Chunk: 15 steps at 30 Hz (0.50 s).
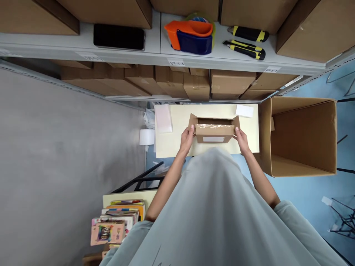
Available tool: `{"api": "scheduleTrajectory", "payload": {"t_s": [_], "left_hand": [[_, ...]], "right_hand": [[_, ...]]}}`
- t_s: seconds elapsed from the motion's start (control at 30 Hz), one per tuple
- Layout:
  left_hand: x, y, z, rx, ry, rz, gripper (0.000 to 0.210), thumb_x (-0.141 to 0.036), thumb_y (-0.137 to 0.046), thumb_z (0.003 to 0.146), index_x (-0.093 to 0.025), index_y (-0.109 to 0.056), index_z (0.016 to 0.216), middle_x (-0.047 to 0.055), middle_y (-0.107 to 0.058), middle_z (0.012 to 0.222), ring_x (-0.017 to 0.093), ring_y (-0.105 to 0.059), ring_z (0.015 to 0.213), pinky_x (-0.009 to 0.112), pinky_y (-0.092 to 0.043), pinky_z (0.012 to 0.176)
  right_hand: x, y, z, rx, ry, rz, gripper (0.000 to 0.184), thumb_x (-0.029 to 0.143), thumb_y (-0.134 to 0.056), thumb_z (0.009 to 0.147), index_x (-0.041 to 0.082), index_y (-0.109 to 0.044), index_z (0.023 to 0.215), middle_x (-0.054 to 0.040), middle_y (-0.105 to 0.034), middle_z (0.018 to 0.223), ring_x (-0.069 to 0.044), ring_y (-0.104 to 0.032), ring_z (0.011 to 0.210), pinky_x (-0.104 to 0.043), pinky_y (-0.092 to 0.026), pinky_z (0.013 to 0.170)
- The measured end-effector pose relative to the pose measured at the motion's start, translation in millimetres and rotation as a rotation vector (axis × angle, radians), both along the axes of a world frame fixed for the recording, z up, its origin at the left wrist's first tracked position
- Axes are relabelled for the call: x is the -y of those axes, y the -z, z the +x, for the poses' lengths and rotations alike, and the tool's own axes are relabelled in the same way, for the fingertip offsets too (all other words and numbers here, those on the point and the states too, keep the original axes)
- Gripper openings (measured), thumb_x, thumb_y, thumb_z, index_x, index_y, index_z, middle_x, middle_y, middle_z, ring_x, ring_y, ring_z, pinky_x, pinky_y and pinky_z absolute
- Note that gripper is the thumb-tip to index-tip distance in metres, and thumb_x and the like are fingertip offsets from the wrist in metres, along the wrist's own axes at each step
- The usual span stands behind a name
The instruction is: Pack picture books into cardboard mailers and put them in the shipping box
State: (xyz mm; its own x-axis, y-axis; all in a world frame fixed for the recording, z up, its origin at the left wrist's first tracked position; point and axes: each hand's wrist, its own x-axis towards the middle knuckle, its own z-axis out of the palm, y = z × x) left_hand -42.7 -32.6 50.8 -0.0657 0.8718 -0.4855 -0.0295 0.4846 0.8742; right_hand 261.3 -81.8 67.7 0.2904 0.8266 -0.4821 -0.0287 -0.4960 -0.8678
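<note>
A small brown cardboard box (214,130) stands on the cream table (169,144) in front of my body. Its top is open, with side flaps spread outward; shiny clear tape runs along the near upper edge and a white label (213,139) is on the near face. My left hand (187,137) grips the left flap between thumb and fingers. On the other side, my right hand (241,139) has its fingers closed on the right flap. The inside of the box is dark, so its contents cannot be made out.
A large open carton (302,136) stands to the right of the table. Above it, a shelf (155,40) carries a phone (119,37), an orange and blue tape dispenser (191,35), utility knives (246,48) and boxes. Stacked books (119,221) lie at lower left.
</note>
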Motion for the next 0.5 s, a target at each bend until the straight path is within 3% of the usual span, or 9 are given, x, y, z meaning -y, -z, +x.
{"api": "scheduleTrajectory", "payload": {"t_s": [0.13, 0.33, 0.4, 0.5], "left_hand": [[15.3, 4.5, -10.1, -0.010, -0.096, -0.034, 0.058, -0.080, -0.072, 0.087, -0.022, -0.066, 0.095, 0.005, -0.071, 0.096, 0.022, -0.070, 0.101, 0.034, -0.062, 0.088], [24.7, 38.3, -9.1, -0.032, -0.152, -0.159, 0.043, -0.062, -0.077, 0.084, -0.021, -0.062, 0.086, 0.005, -0.069, 0.091, 0.020, -0.069, 0.091, 0.036, -0.062, 0.087], [23.0, 43.3, -9.1, -0.084, -0.131, -0.147, 0.037, -0.056, -0.073, 0.090, -0.020, -0.065, 0.094, 0.008, -0.072, 0.097, 0.023, -0.071, 0.094, 0.041, -0.063, 0.092], [19.8, 39.9, -13.0, -0.373, -0.052, 0.042, 0.035, -0.039, -0.070, 0.094, -0.018, -0.068, 0.122, 0.017, -0.072, 0.125, 0.031, -0.070, 0.117, 0.048, -0.060, 0.105]], "right_hand": [[11.4, -3.1, 2.9, -0.005, 0.042, 0.008, 0.071, 0.090, -0.060, 0.091, 0.022, -0.074, 0.107, -0.0095, -0.080, 0.109, -0.030, -0.075, 0.111, -0.047, -0.066, 0.099], [18.9, 34.5, 4.4, 0.092, 0.033, -0.076, 0.069, 0.092, -0.063, 0.081, 0.024, -0.064, 0.094, -0.0069, -0.076, 0.086, -0.028, -0.074, 0.092, -0.044, -0.067, 0.083], [17.8, 42.7, 6.8, 0.153, 0.019, -0.078, 0.071, 0.089, -0.059, 0.085, 0.022, -0.065, 0.104, -0.0092, -0.077, 0.090, -0.029, -0.075, 0.093, -0.045, -0.067, 0.084], [11.3, 41.7, 14.0, 0.430, -0.085, -0.003, 0.070, 0.074, -0.052, 0.098, 0.018, -0.062, 0.138, -0.0194, -0.077, 0.123, -0.032, -0.075, 0.114, -0.050, -0.066, 0.095]]}}
